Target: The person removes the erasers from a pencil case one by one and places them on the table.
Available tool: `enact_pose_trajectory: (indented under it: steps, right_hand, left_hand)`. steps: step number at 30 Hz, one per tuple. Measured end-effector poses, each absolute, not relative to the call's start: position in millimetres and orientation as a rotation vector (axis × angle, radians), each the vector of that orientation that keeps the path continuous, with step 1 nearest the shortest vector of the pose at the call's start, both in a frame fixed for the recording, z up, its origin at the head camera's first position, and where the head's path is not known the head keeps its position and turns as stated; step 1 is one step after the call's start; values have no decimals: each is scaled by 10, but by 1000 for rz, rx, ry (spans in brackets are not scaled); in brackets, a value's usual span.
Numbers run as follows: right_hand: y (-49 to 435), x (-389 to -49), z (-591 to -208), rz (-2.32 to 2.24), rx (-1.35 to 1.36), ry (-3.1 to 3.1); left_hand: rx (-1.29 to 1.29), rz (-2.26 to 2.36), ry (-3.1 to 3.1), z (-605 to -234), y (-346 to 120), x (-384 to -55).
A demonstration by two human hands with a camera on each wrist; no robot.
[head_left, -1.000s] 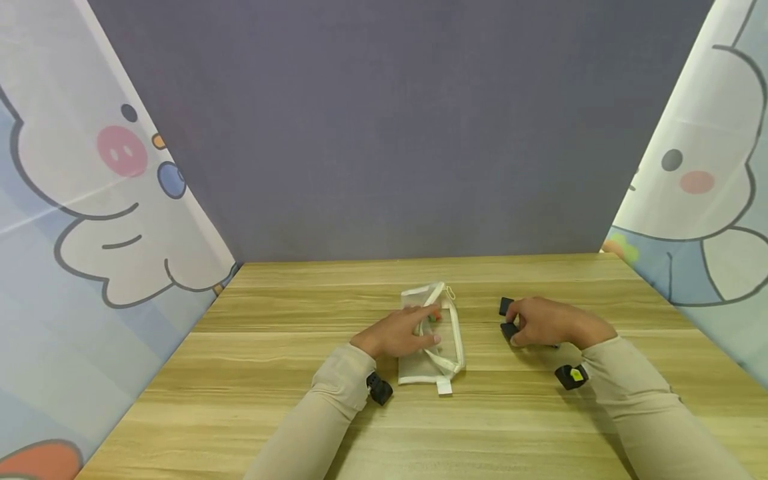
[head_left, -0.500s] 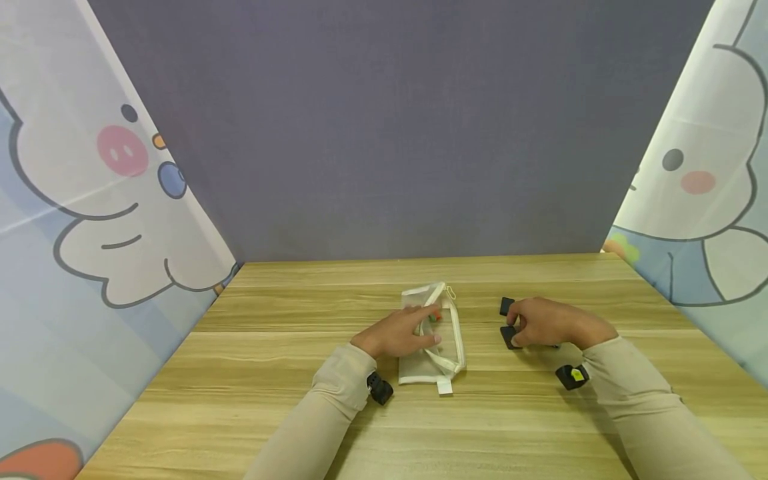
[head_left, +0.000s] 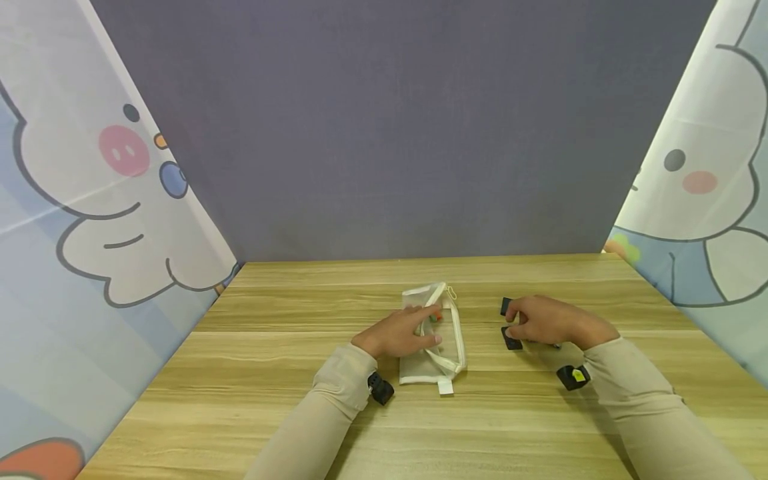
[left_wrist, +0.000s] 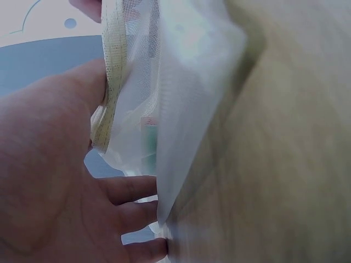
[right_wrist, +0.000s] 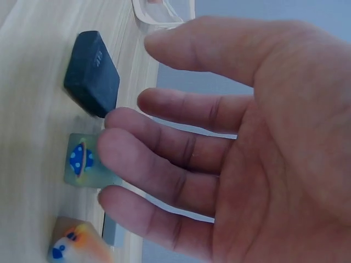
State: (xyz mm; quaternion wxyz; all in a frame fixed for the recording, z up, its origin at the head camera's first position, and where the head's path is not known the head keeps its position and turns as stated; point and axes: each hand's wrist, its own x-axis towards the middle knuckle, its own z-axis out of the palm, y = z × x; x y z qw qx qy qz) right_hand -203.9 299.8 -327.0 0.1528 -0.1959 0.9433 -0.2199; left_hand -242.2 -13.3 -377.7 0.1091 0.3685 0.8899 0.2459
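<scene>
My left hand [head_left: 401, 332] is at the mouth of a white mesh zip pouch [head_left: 417, 367], thumb and forefinger spread apart. In the left wrist view the pouch's zip edge [left_wrist: 114, 71] passes in front of a digit, and the other fingers touch the mesh. A red and green item [head_left: 436, 317] shows inside the pouch. My right hand [head_left: 549, 321] hovers over the table with relaxed fingers and holds nothing. Just off its fingertips lies a black eraser [right_wrist: 92, 74] marked 4B, flat on the table. A second black block [head_left: 506, 306] lies behind it, partly hidden by the hand.
Under the right hand sit a translucent teal block [right_wrist: 82, 159] with a planet picture and an orange and white block [right_wrist: 82, 244]. A grey panel [head_left: 396, 133] stands at the table's back edge, with cartoon-printed sheets [head_left: 120, 213] on both sides.
The nearer black eraser, tilted at my right fingertips a second ago, now lies flat. My right fingers have come slightly off it. The left hand stays put.
</scene>
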Motion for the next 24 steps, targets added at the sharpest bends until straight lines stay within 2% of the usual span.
enact_pose_trajectory:
  steps: [13, 24]
  right_hand:
    - [2993, -2099, -3309, -623, -758, 2821]
    - [2970, -2107, -3336, -641, -734, 2840]
  left_hand:
    - [1083, 723, 2606, -3764, -141, -2415]
    - [1087, 736, 2606, -3757, -137, -2414]
